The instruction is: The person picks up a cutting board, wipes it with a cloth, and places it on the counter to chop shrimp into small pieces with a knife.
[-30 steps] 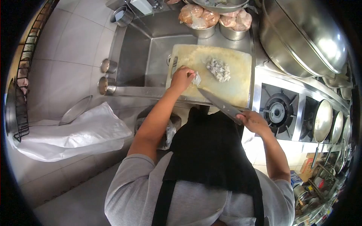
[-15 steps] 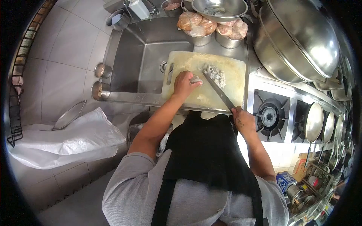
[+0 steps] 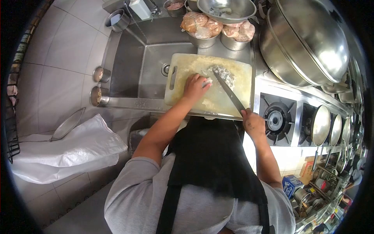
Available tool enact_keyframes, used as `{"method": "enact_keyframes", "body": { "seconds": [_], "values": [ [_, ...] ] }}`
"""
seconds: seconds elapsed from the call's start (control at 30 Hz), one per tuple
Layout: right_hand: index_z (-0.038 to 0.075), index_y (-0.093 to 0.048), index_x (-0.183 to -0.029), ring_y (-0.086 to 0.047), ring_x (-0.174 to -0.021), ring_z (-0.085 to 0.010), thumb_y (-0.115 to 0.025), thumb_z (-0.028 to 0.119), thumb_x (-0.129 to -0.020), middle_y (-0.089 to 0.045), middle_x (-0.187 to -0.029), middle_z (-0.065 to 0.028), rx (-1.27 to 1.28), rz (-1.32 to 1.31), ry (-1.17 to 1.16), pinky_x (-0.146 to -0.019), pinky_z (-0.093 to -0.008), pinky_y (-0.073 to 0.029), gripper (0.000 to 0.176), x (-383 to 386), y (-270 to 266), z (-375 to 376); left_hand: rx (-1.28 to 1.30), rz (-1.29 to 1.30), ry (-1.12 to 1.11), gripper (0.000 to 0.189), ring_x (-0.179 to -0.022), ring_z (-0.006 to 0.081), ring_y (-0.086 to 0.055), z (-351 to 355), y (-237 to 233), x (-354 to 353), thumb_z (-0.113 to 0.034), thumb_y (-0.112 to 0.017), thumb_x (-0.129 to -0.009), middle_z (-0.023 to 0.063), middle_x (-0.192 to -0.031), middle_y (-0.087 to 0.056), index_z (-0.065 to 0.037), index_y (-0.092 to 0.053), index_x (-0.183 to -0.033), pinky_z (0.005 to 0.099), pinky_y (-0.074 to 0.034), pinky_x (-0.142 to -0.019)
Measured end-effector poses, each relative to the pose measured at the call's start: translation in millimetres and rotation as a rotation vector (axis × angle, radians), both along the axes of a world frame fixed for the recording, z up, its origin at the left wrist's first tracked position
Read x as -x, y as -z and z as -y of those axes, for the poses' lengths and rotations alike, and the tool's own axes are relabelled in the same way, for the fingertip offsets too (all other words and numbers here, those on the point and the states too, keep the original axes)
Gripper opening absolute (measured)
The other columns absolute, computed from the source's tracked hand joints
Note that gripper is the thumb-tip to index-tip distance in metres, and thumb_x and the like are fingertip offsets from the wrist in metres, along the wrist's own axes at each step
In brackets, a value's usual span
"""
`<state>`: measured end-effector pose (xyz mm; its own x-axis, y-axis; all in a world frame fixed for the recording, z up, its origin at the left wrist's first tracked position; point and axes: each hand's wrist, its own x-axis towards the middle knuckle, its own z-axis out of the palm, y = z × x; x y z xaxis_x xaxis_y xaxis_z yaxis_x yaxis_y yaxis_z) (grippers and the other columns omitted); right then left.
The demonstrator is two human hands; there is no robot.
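My left hand (image 3: pixel 195 87) is closed on a small pale grey piece of food (image 3: pixel 207 82) over the middle of the cutting board (image 3: pixel 179 93). My right hand (image 3: pixel 252 121) grips the handle of a long knife (image 3: pixel 233 96) at the board's lower right edge. The blade slants up and left, its tip at a heap of chopped pale grey pieces (image 3: pixel 226 77). A gap of board separates the blade from most of my left hand. The yellowish board lies partly over the sink's right side.
Left of the board is a metal sink (image 3: pixel 126 74) with water running. Bagged meat (image 3: pixel 200 25) sits in metal containers behind, beside a steel bowl (image 3: pixel 226 17). Large steel pots (image 3: pixel 302 43) and a gas burner (image 3: pixel 275 119) stand right.
My left hand has turned slightly, with its fingers higher around the piece. The knife tip has shifted a little toward the heap. The whole view has moved slightly.
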<state>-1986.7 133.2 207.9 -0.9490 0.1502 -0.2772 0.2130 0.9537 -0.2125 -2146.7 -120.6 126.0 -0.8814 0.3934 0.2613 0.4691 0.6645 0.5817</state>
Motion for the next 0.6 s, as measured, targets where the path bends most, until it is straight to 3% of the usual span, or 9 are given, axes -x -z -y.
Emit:
{"method": "enact_keyframes", "body": {
  "seconds": [0.17,0.23,0.37,0.53,0.57,0.6],
  "values": [
    [0.006,-0.061,-0.097,-0.068,-0.077,-0.0436,-0.046,0.032,-0.103,-0.069,-0.080,-0.0222,0.046,-0.023,0.006,-0.069,-0.0522,-0.055,0.031,-9,-7,3,0.044,0.000,-0.028,0.034,-0.103,0.0355,-0.059,-6,-1,-11,-0.019,-0.077,-0.079,0.0138,-0.108,-0.060,-0.005,-0.065,-0.107,0.0436,-0.048,-0.089],
    [0.005,-0.059,-0.099,-0.068,-0.077,-0.0449,-0.049,0.028,-0.101,-0.069,-0.081,-0.0240,0.078,-0.015,-0.035,-0.069,-0.0522,-0.055,0.025,-15,2,5,-0.085,0.001,-0.056,0.036,-0.104,0.0372,-0.058,1,3,-15,-0.016,-0.074,-0.078,0.0140,-0.110,-0.060,-0.005,-0.062,-0.110,0.0456,-0.048,-0.089],
    [0.004,-0.057,-0.101,-0.068,-0.076,-0.0464,-0.051,0.025,-0.099,-0.068,-0.081,-0.0264,0.114,0.036,-0.038,-0.070,-0.0533,-0.055,0.022,-22,15,10,-0.004,0.042,-0.030,0.038,-0.107,0.0381,-0.057,12,4,-21,-0.013,-0.071,-0.077,0.0147,-0.115,-0.058,-0.005,-0.060,-0.112,0.0457,-0.048,-0.091],
    [0.003,-0.057,-0.099,-0.067,-0.078,-0.0460,-0.051,0.022,-0.098,-0.068,-0.081,-0.0259,0.136,0.063,-0.039,-0.072,-0.0550,-0.052,0.019,-22,8,7,0.061,0.263,-0.113,0.037,-0.111,0.0367,-0.056,4,-14,-28,-0.013,-0.072,-0.075,0.0143,-0.114,-0.058,-0.003,-0.062,-0.109,0.0457,-0.048,-0.093],
    [0.003,-0.057,-0.099,-0.067,-0.078,-0.0460,-0.051,0.022,-0.098,-0.068,-0.081,-0.0259,0.136,0.063,-0.042,-0.072,-0.0550,-0.052,0.019,-23,7,6,0.061,0.264,-0.116,0.037,-0.111,0.0367,-0.056,2,-19,-31,-0.013,-0.072,-0.075,0.0143,-0.114,-0.058,-0.003,-0.062,-0.109,0.0457,-0.048,-0.093],
    [0.003,-0.056,-0.098,-0.068,-0.078,-0.0460,-0.051,0.022,-0.099,-0.068,-0.082,-0.0266,0.137,0.044,-0.051,-0.071,-0.0547,-0.053,0.020,-24,7,4,0.045,0.092,-0.111,0.034,-0.109,0.0361,-0.056,1,-24,-34,-0.012,-0.070,-0.075,0.0150,-0.113,-0.058,-0.002,-0.062,-0.107,0.0450,-0.048,-0.093]
  ]
}}
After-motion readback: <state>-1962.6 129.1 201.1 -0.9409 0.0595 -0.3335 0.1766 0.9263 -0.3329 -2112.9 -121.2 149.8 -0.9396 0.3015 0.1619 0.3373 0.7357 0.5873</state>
